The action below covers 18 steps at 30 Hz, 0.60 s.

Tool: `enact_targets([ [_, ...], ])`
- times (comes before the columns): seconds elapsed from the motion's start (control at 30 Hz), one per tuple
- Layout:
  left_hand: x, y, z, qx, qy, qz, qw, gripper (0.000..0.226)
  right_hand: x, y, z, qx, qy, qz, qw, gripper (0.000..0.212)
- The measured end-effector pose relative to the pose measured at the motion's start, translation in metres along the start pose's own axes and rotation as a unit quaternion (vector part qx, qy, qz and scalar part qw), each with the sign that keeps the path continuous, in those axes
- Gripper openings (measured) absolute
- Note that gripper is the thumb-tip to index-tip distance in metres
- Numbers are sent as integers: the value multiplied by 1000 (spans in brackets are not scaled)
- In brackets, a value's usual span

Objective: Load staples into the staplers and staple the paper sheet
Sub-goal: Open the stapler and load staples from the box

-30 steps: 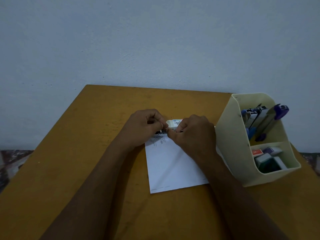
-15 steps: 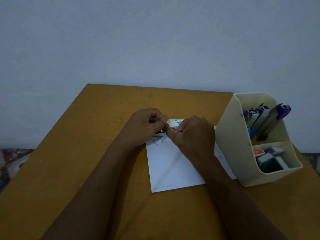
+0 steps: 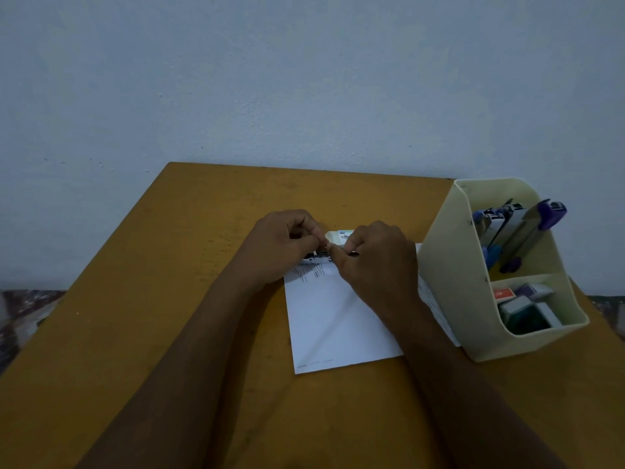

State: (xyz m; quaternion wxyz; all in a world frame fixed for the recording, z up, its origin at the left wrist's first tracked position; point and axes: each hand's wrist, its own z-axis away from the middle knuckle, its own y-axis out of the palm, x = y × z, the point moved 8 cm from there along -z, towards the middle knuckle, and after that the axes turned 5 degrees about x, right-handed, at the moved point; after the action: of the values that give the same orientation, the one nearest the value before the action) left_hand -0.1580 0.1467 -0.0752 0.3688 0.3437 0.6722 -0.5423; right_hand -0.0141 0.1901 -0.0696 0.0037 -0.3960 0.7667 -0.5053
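Small stapler (image 3: 318, 258), white with dark metal, at the 12 o'clock edge of the paper sheet (image 3: 331, 319), mostly hidden between two hands. Gripped from 9 o'clock by the left hand (image 3: 284, 247), fingers curled tight round it. Pinched from 3 o'clock by the right hand (image 3: 375, 262), thumb and forefinger closed at the small stapler's end; anything between those tips too small to tell. Just past the knuckles at 12 o'clock, a little white staple box (image 3: 338, 235) with a blue mark on top.

Underneath, a table (image 3: 169, 299) of matte mustard-brown board, smooth, faintly speckled, straight-edged, set against a plain pale blue-grey wall (image 3: 304, 79) with a fine grainy finish. Dim, even light. Past the table at 9 o'clock, a strip of mottled reddish floor (image 3: 20, 316).

Sheet white, flat, rectangular, slightly skewed, with printed lines near its far edge. At its 3 o'clock, right at its edge, a cream plastic organizer (image 3: 449, 265), slant-walled, with two compartments. In the far one, a purple stapler (image 3: 541, 225) and a blue stapler (image 3: 492, 256), tilted. In the near one, small boxes (image 3: 537, 291) in red, purple and green.
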Motion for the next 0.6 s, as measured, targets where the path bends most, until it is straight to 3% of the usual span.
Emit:
enact_targets([
  [0.2,-2,0,0,2,8,-4,1000,15,-12,-1,-7,-1,2,-133,991,19],
  [0.3,-1,0,0,6,9,-11,1000,16,-6,1,-7,72,-52,-153,984,6],
  [0.4,-1,1,-1,10,11,-33,999,17,-2,5,-5,136,-90,-145,976,15],
  [0.6,-3,2,0,11,24,-90,996,10,-4,12,-5,158,-89,-115,977,21],
])
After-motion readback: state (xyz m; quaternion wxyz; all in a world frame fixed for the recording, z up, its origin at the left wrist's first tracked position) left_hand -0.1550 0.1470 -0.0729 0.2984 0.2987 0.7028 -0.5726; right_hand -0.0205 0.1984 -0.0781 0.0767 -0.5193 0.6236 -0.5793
